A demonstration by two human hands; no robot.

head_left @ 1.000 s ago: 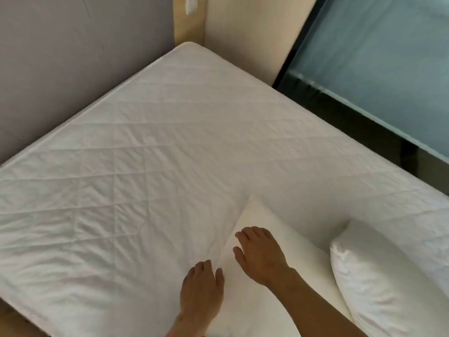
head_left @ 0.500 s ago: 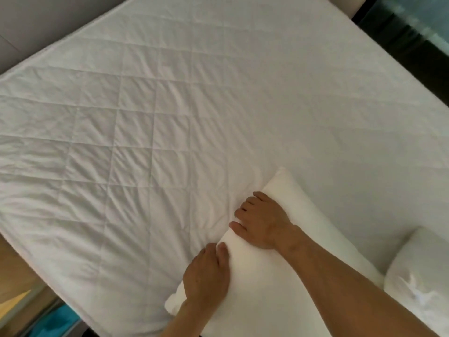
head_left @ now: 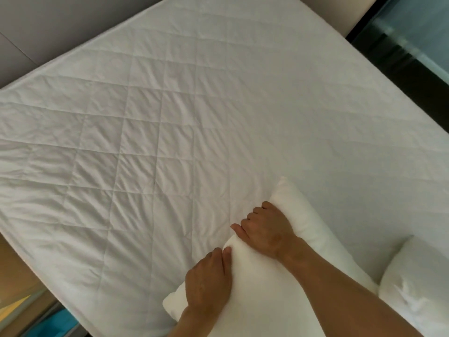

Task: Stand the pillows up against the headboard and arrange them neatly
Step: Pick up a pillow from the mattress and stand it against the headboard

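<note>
White: the bed [head_left: 170, 132] has a white quilted cover with stitched squares and soft wrinkles.
Pillow: a white pillow [head_left: 301, 215] lies on the bed near the bottom of the view, with one corner pointing up the bed.
Left hand: the left hand [head_left: 209, 285] is closed on the pillow's left edge, fingers curled over it, thumb pressed in on top.
Right hand: the right hand [head_left: 267, 229] is closed on the same edge a bit farther up, fingers bent over and tucked under it.
Edge: the pillow bunches up between the two hands.
Second pillow: another white pillow [head_left: 418, 288] lies just beside the first one, at the right. No hand touches it.
Wall: a grey wall [head_left: 60, 23] runs along the far side of the bed.
Glass: a dark glass panel [head_left: 413, 37] is past the bed's top right corner.
</note>
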